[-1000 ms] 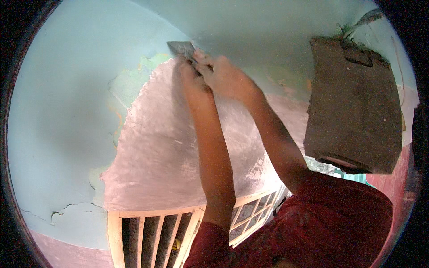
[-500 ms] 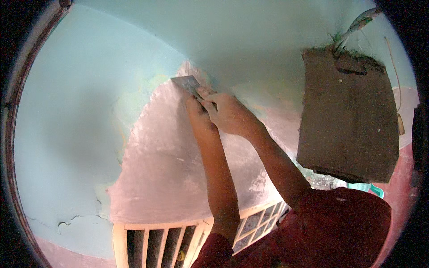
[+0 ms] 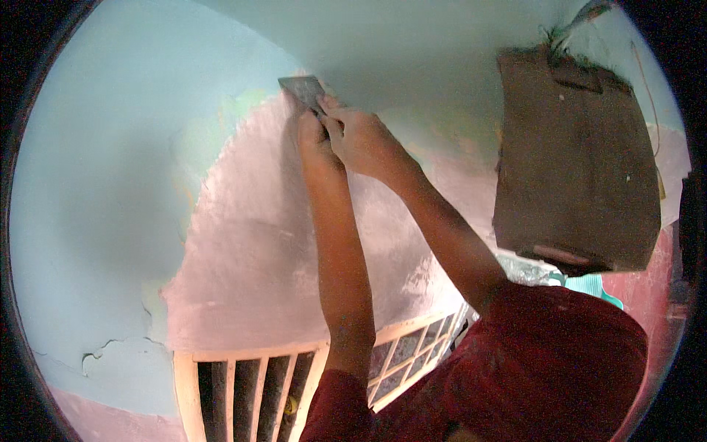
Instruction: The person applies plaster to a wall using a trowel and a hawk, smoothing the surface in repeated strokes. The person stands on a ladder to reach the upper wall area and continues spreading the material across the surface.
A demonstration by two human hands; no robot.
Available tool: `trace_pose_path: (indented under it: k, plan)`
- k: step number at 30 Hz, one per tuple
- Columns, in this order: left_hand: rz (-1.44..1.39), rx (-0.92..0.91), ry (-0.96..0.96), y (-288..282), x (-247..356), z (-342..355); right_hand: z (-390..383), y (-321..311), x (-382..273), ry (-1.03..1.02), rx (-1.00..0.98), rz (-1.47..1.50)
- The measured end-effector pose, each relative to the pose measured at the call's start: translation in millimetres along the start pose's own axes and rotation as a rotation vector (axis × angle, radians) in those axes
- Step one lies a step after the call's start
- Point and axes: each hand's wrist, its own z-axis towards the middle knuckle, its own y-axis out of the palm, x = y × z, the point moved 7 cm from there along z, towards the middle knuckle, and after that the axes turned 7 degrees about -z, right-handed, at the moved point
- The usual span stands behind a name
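Observation:
A flat-bladed scraper (image 3: 302,89) lies against the wall at the top of a pinkish patch (image 3: 236,243), where it meets pale blue paint (image 3: 96,184). My left hand (image 3: 314,132) is closed around the lower part of its handle. From the right, my right hand (image 3: 362,141) also grips the handle, with its fingers close to the blade. Both arms are stretched upward. The hands hide most of the handle, and the blade covers the tip of the patch.
A large dark brown, box-like object (image 3: 578,169) hangs at the right, with a cable bundle (image 3: 578,26) above it. Below the patch is a window with pale wooden bars (image 3: 230,394). A crack (image 3: 110,343) runs through the blue paint at lower left.
Both hands have pushed the scraper upward along the pinkish patch to its tip. The view has also shifted, so the wall, window and brown object appear higher.

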Motion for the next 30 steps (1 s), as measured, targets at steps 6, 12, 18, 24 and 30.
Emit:
trace_pose_path:
  k: [6,12,18,24,30]
  plan:
    - [-0.552,0.128,-0.538,-33,-72,-77,-35,17,61,0.073,-0.184,-0.075]
    - [-0.173,0.207,-0.477,-53,-76,-125,-31,9,84,-0.081,-0.111,-0.098]
    - [0.179,0.155,-0.097,-37,-51,-81,-41,19,76,0.011,-0.156,-0.067]
    - [0.610,0.232,0.069,-14,-37,-30,-26,21,97,-0.122,-0.094,-0.071]
    - [1.041,0.372,0.272,-13,-33,-9,-4,17,105,-0.168,-0.136,0.014]
